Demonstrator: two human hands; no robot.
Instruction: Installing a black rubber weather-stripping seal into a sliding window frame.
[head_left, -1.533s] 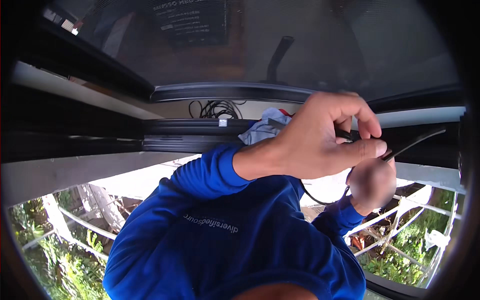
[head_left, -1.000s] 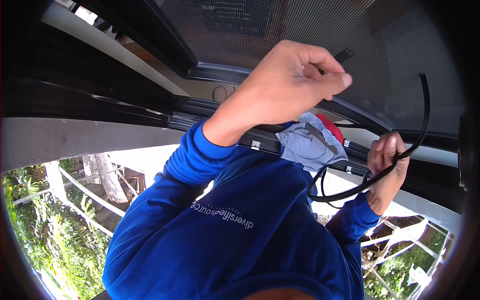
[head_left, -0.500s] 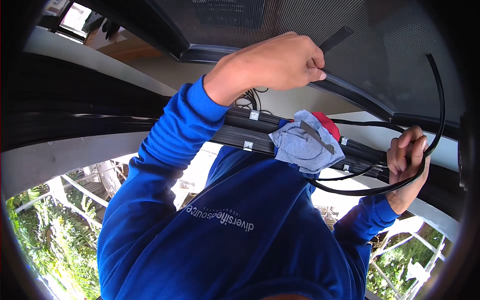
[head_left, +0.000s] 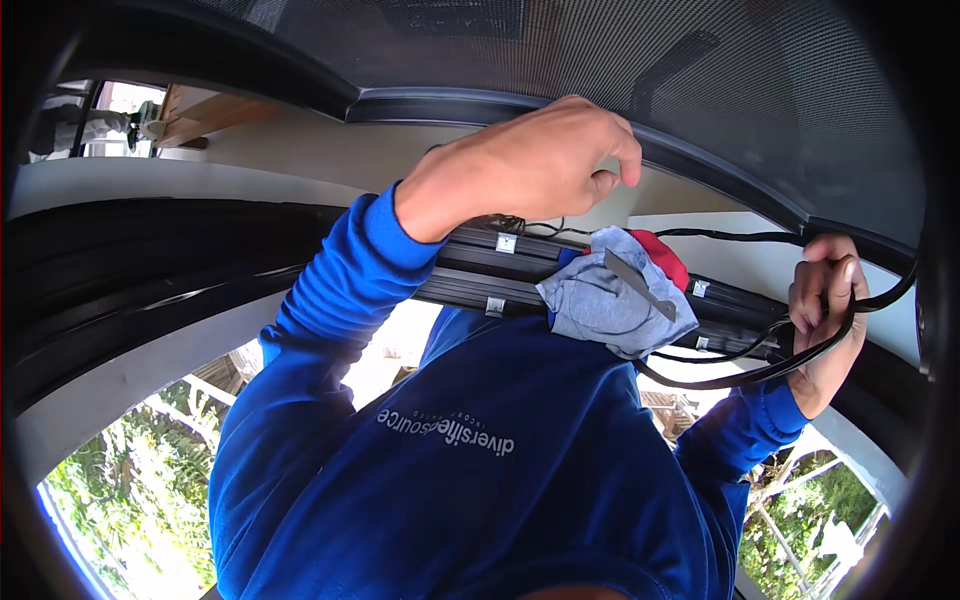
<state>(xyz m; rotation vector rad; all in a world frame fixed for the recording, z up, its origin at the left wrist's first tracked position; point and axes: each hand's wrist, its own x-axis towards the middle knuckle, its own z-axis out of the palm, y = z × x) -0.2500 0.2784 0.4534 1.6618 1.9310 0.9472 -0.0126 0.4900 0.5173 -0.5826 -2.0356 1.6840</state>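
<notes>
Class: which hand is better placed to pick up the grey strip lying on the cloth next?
Probably the left hand: it looks empty and hovers nearer the grey strip, while the right hand holds the black cord.

White lettering (head_left: pixel 445 431) across the blue sweatshirt (head_left: pixel 480 510)

A long, cord-like black strip (head_left: pixel 715 384) contrasts with a crumpled, mottled grey-blue cloth (head_left: pixel 588 300), a rounded bright-red piece (head_left: pixel 660 254), a royal-blue long-sleeved sweatshirt (head_left: pixel 440 510) bearing white lettering (head_left: pixel 456 432), and a finely gridded dark-grey mesh screen (head_left: pixel 785 110).
</notes>
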